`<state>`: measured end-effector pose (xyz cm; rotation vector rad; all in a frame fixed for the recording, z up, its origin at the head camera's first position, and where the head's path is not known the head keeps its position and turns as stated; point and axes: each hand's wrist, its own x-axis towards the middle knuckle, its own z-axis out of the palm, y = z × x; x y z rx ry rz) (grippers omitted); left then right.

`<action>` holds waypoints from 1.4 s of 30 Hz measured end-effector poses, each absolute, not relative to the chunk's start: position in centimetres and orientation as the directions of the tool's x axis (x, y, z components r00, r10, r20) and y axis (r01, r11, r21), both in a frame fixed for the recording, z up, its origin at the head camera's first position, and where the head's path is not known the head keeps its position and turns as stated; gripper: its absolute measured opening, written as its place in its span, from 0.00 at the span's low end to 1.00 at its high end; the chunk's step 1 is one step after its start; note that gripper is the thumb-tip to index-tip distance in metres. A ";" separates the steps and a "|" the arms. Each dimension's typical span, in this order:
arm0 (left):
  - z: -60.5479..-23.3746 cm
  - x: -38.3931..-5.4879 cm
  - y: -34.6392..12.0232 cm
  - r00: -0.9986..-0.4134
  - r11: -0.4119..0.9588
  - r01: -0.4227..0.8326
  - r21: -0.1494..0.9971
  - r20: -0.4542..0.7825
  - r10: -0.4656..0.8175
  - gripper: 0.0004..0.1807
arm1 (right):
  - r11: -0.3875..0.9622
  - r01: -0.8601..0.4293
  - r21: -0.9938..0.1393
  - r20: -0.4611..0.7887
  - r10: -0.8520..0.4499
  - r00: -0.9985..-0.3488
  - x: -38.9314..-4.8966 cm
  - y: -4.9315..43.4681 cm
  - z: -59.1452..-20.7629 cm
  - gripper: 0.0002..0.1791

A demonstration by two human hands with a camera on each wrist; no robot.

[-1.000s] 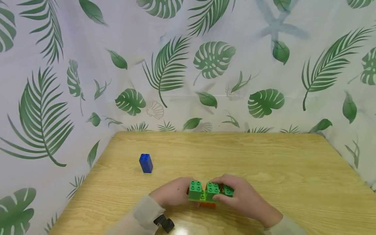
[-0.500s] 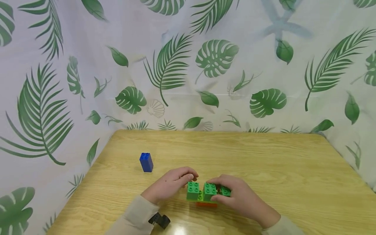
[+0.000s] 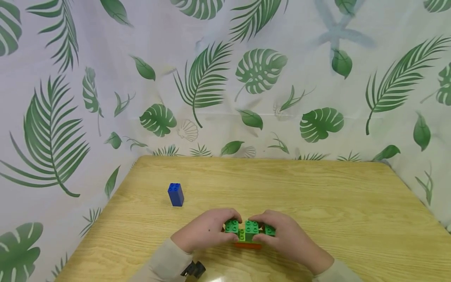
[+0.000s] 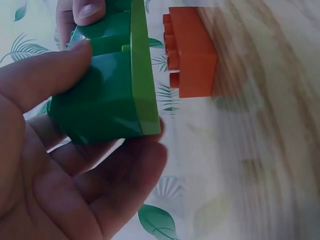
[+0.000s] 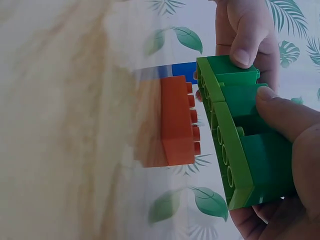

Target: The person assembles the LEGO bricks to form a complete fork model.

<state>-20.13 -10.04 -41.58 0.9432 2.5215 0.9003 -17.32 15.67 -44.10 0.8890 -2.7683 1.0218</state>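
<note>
Both hands hold one assembly of toy building bricks over the middle front of the table. It has several dark green bricks (image 3: 251, 227) on light green plates (image 5: 234, 165). My left hand (image 3: 208, 230) pinches the left green brick (image 4: 97, 97), thumb on its near side and fingers round its far side. On the other end, my right hand (image 3: 287, 241) grips the bricks between thumb and fingers. An orange brick (image 5: 177, 122) lies under the assembly, studs up, and both wrist views show a gap between it and the plates.
A tall blue brick (image 3: 176, 195) stands upright farther back on the left of the wooden table (image 3: 317, 188). A leaf-patterned curtain (image 3: 211, 78) hangs behind the table and along its left side. A small black device (image 3: 193, 269) sits at my left cuff.
My left hand lifted off the left end of the assembly, then came back and now pinches the left green brick. The right hand keeps its grip, and the assembly stays in nearly the same place.
</note>
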 end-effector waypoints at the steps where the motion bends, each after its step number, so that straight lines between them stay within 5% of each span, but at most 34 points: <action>1: -41.6 -20.1 -10.0 -0.738 0.601 0.493 0.629 -0.064 0.672 0.18 | 0.615 -0.539 -0.576 0.242 -0.502 -0.831 -17.3 15.6 -44.2 0.25; 35: -42.9 -19.1 -9.0 -0.731 0.703 0.606 0.373 -0.086 0.677 0.19 | 0.634 -0.511 -0.580 0.158 -0.527 -0.835 -17.6 14.8 -45.4 0.22; 42: -43.5 -19.1 -8.9 -0.737 0.706 0.588 0.394 -0.099 0.669 0.21 | 0.643 -0.499 -0.581 0.151 -0.517 -0.842 -17.5 14.8 -46.0 0.24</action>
